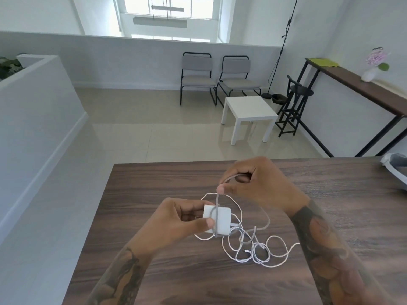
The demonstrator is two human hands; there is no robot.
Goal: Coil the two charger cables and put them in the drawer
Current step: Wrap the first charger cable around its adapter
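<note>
**First cable goes round its charger brick, second lies loose on the tabletop**

Nearest me, my left hand (185,219) pinches the white charger brick (220,221) between thumb and curled fingers, just above the dark wood tabletop (154,271). One turn of the grey cable (217,213) already crosses the brick's face. Just beyond the brick my right hand (253,183) pinches that same grey cable between thumb and forefinger and holds it taut above the brick, with a small loop of it curled in the fingers.

I judge this to be the first coiling step, barely begun: most of the cable is not yet wound. The next move, as I read it, calls for carrying the pinched length round the brick again while the left hand keeps it from turning, and feeding slack without dragging the heap along.

That heap, the tangle of white cable (255,249), lies on the tabletop just to the right of the brick, with its tail running off to the right. Grey and white strands overlap there and I cannot tell where one cable ends and the other starts; a small plug tip shows in the middle, owner unclear.

No drawer is in view. Far right of the brick a grey object (396,166) is cut off by the frame edge. Beyond the tabletop stand a white side table (248,113) and two chairs (218,73).
</note>
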